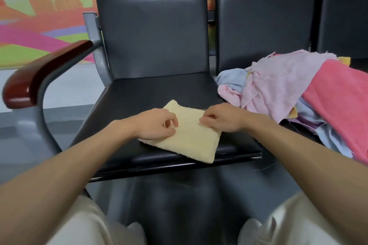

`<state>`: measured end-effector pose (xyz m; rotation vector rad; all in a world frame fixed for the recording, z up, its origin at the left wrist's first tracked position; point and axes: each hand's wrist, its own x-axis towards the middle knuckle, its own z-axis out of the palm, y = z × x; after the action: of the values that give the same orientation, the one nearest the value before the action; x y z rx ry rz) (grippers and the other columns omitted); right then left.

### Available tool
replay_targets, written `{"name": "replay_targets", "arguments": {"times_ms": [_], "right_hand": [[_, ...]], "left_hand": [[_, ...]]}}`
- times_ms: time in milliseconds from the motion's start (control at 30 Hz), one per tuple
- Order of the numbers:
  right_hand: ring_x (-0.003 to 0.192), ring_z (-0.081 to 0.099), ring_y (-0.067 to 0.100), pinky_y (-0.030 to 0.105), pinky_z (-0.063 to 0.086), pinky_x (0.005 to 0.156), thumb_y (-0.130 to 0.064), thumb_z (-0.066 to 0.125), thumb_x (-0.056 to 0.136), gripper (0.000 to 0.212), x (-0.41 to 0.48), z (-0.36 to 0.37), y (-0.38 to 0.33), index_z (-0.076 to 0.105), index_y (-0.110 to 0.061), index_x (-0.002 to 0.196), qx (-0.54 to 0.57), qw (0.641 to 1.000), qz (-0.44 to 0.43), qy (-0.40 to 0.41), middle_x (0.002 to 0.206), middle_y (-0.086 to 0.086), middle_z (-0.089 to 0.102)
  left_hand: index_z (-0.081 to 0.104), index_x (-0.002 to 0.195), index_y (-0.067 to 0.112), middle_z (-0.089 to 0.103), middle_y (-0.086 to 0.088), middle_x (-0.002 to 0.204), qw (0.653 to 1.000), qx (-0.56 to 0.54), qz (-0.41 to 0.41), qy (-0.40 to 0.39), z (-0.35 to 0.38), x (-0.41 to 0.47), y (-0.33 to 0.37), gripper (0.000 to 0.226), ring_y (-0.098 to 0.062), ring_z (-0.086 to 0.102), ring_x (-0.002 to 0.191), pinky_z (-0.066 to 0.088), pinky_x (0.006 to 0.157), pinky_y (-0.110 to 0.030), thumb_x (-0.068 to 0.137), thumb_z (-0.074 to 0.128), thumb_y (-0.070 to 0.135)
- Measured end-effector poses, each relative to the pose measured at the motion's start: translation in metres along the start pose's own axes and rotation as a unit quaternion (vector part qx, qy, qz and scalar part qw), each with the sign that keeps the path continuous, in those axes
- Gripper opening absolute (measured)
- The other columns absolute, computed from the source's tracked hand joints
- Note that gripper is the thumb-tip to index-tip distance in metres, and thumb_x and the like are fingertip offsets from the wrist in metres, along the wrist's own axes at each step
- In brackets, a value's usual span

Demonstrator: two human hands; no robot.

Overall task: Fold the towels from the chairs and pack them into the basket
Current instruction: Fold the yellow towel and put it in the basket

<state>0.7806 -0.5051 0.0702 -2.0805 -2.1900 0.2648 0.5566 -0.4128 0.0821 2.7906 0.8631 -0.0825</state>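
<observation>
Nearest the viewer, two knees in pale trousers (95,223) and two bare forearms reaching forward. One cream-yellow towel (191,139), of nubbly terry and folded to a thick rectangle, lies flat at the near edge of the left chair seat (151,91), a smooth black leather-like pad. Left hand (157,123): fingers curled, thumb and forefinger closed on the towel's left edge. Right hand (221,118): fingers bent downward, tips gripping the towel's far right edge. The two hands are near each other but apart. To the right, on the neighbouring seat, one loose heap of towels (278,89): thin, crumpled cloths in lilac, pale blue and pale pink, a coral-pink terry one draped over the right side, and yellow scraps showing; their number cannot be told. To the left, one curved armrest (39,73) of glossy red-brown wood on a grey metal frame. Beyond, three black padded chair backs (155,32) in a row, and farthest left a wall mural (39,16) in green, pink and orange
</observation>
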Motion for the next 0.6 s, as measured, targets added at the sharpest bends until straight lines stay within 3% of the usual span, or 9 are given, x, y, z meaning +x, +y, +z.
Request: {"name": "replay_targets", "arguments": {"times_ms": [67, 133, 167, 233, 367, 467, 533, 600], "right_hand": [[0.11, 0.056, 0.022, 0.047, 0.038, 0.102, -0.05, 0.033, 0.098, 0.042, 0.005, 0.001, -0.005, 0.06, -0.018, 0.089, 0.007, 1.0, 0.003, -0.028, 0.102, -0.001, 0.065], [0.14, 0.033, 0.015, 0.05, 0.019, 0.114, -0.049, 0.03, 0.099, 0.037, 0.008, 0.003, -0.008, 0.059, -0.027, 0.1, 0.018, 0.998, -0.001, -0.059, 0.124, -0.007, 0.058], [0.145, 0.022, 0.014, 0.052, 0.013, 0.116, -0.049, 0.031, 0.099, 0.036, 0.007, 0.006, -0.009, 0.059, -0.029, 0.108, 0.016, 0.998, -0.01, -0.06, 0.13, -0.01, 0.053], [0.141, 0.027, 0.016, 0.051, 0.019, 0.115, -0.051, 0.036, 0.097, 0.037, 0.005, 0.008, -0.012, 0.058, -0.028, 0.116, 0.012, 0.999, -0.035, -0.012, 0.127, -0.012, 0.051], [0.101, 0.037, 0.015, 0.034, 0.034, 0.092, -0.064, 0.04, 0.088, 0.046, -0.016, 0.001, -0.04, 0.053, -0.023, 0.104, 0.002, 0.995, -0.057, 0.085, 0.104, -0.005, 0.046], [0.092, 0.035, 0.015, 0.031, 0.032, 0.081, -0.082, 0.045, 0.069, 0.071, -0.033, 0.014, -0.055, 0.045, -0.022, 0.107, -0.11, 0.986, -0.114, 0.052, 0.103, -0.005, 0.042], [0.094, 0.034, 0.016, 0.032, 0.034, 0.084, -0.072, 0.062, 0.069, 0.072, -0.036, 0.027, -0.054, 0.041, -0.021, 0.115, -0.177, 0.976, -0.125, 0.025, 0.109, -0.004, 0.04], [0.101, 0.039, 0.019, 0.032, 0.037, 0.088, -0.053, 0.071, 0.074, 0.065, -0.034, 0.031, -0.052, 0.04, -0.021, 0.122, -0.174, 0.978, -0.113, 0.031, 0.115, -0.002, 0.041]], "left_hand": [[0.055, 0.117, 0.03, 0.055, 0.012, 0.104, 1.0, -0.007, 0.01, -0.003, -0.002, -0.008, -0.001, 0.026, -0.006, 0.051, 0.089, 0.044, 0.088, -0.029, 0.093, 0.054, 0.038], [0.053, 0.112, 0.03, 0.053, 0.012, 0.107, 1.0, -0.007, 0.018, 0.015, -0.003, -0.017, -0.005, 0.024, -0.007, 0.051, 0.093, 0.044, 0.09, -0.03, 0.091, 0.057, 0.04], [0.054, 0.107, 0.029, 0.051, 0.012, 0.108, 0.999, -0.009, 0.025, 0.03, -0.003, -0.021, -0.007, 0.022, -0.008, 0.049, 0.097, 0.042, 0.092, -0.03, 0.09, 0.059, 0.041], [0.055, 0.102, 0.028, 0.047, 0.012, 0.109, 0.998, -0.031, 0.037, 0.03, -0.003, -0.029, -0.014, 0.026, -0.007, 0.042, 0.105, 0.037, 0.095, -0.026, 0.086, 0.065, 0.045], [0.049, 0.117, 0.037, 0.036, 0.015, 0.119, 0.996, -0.048, 0.031, -0.072, 0.002, -0.041, -0.036, 0.057, -0.007, 0.031, 0.114, 0.031, 0.099, -0.024, 0.071, 0.082, 0.043], [0.053, 0.119, 0.032, 0.039, 0.01, 0.119, 0.996, -0.089, 0.025, -0.02, 0.006, -0.042, -0.048, 0.055, -0.006, 0.039, 0.111, 0.032, 0.099, -0.02, 0.073, 0.083, 0.025], [0.055, 0.118, 0.027, 0.045, 0.006, 0.116, 0.995, -0.084, 0.038, 0.029, 0.008, -0.04, -0.048, 0.045, -0.008, 0.044, 0.108, 0.033, 0.097, -0.019, 0.079, 0.077, 0.02], [0.053, 0.116, 0.03, 0.051, 0.007, 0.114, 0.994, -0.084, 0.029, 0.063, 0.008, -0.04, -0.046, 0.039, -0.01, 0.048, 0.105, 0.037, 0.094, -0.023, 0.083, 0.07, 0.019]]}}
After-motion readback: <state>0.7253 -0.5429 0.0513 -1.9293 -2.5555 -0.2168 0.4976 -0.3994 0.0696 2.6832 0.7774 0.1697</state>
